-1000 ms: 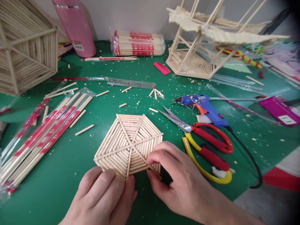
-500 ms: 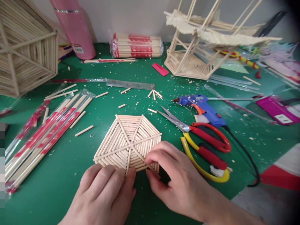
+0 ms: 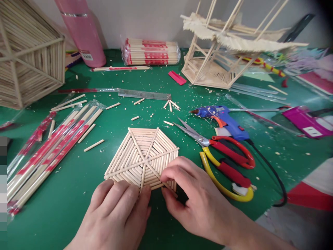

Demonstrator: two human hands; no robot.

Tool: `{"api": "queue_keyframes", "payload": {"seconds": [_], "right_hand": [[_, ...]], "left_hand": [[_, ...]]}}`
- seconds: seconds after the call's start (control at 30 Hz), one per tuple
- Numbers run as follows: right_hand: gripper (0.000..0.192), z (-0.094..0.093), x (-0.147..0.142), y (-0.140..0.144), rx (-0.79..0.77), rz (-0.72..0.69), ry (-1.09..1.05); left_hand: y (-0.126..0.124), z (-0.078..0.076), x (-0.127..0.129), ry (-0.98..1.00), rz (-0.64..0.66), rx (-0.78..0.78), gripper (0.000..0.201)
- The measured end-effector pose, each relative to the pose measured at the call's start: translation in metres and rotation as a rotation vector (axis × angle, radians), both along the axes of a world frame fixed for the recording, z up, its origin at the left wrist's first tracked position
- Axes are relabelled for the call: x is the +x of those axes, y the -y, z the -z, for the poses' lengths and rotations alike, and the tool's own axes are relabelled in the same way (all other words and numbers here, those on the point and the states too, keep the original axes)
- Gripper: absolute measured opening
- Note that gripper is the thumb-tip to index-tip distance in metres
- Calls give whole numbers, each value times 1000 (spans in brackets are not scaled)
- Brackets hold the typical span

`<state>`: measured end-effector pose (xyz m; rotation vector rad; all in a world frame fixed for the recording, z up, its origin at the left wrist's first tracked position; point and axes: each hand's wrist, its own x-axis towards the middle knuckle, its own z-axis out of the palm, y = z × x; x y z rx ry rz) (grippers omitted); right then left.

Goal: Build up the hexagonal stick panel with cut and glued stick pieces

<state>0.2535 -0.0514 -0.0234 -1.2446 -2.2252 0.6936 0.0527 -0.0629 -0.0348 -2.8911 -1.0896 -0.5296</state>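
Observation:
A hexagonal panel of wooden sticks (image 3: 142, 156) lies on the green table, its spokes crossing in the middle and shorter sticks filling the wedges. My left hand (image 3: 119, 211) is closed at its near left edge, thumb and fingers pressed against the rim. At the near right corner my right hand (image 3: 194, 198) pinches the panel's edge between thumb and forefinger. The fingers cover parts of the near edge. Just right of the panel rest scissors (image 3: 221, 156) with red and yellow handles, and a blue glue gun (image 3: 221, 119) lies behind them.
Wrapped chopsticks (image 3: 54, 152) and loose stick pieces lie left. A larger stick panel (image 3: 33, 66) leans at far left, near a pink bottle (image 3: 83, 38). A chopstick bundle (image 3: 152, 52) and a stick-built model (image 3: 215, 62) stand behind. The glue gun's cord (image 3: 273, 173) curves along the right.
The view has shifted very slightly. Both hands keep their hold on the panel's near edge, and nothing else has visibly moved.

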Motion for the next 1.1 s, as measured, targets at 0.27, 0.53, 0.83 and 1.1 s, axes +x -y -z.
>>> {"api": "queue_keyframes", "payload": {"seconds": [0.27, 0.53, 0.83, 1.1], "right_hand": [[19, 1, -1, 0, -3, 3, 11], [25, -1, 1, 0, -24, -3, -46], [18, -3, 6, -2, 89, 21, -284], [16, -11, 12, 1, 103, 110, -338]], "left_hand": [[-2, -2, 0, 54, 2, -6, 19], [5, -6, -4, 331, -73, -155, 22], [13, -6, 16, 293, -199, -48, 17], [17, -6, 31, 212, -282, -147, 17]]}}
